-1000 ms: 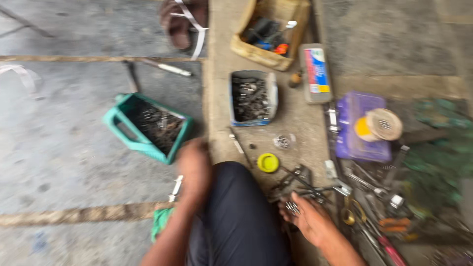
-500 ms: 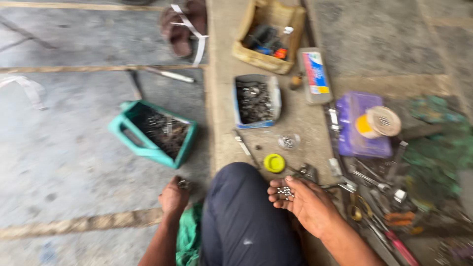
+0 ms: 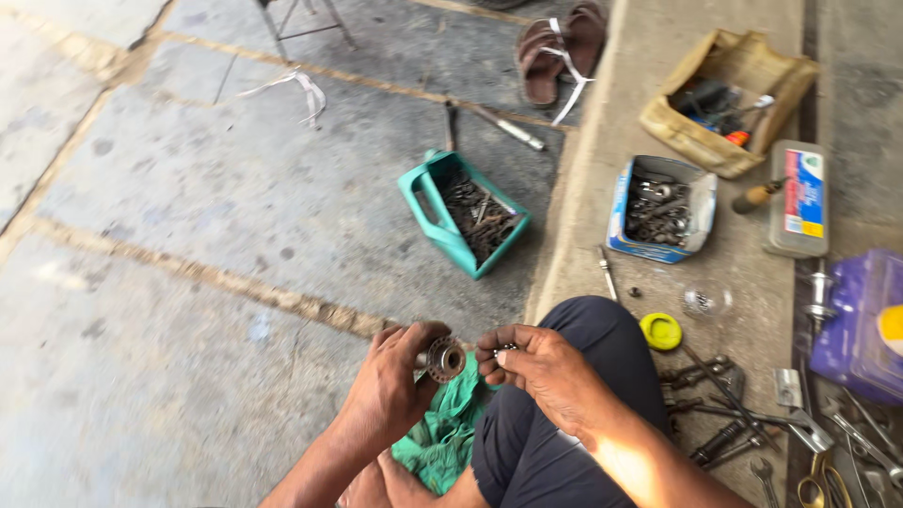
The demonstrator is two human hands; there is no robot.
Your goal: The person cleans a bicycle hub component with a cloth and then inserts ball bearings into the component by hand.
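Note:
My left hand (image 3: 388, 388) grips a small round metal hub part (image 3: 445, 358), its open end facing my right hand. My right hand (image 3: 538, 369) is curled beside it, and small steel balls (image 3: 505, 350) sit between its fingertips, close to the part's opening. Both hands hover above a green cloth (image 3: 440, 429) lying by my knee in dark trousers (image 3: 564, 414).
A teal cut can of dark metal bits (image 3: 467, 218) stands on the concrete ahead. On the raised slab sit a blue-white box of parts (image 3: 660, 209), a yellow lid (image 3: 660, 331), a tan bag (image 3: 729, 100), a purple case (image 3: 861, 320) and loose tools (image 3: 752, 414). Sandals (image 3: 557, 49) lie far.
The view swung left. My right hand, earlier open with steel balls in its palm over the tools, came to the left hand, which now holds the hub part up.

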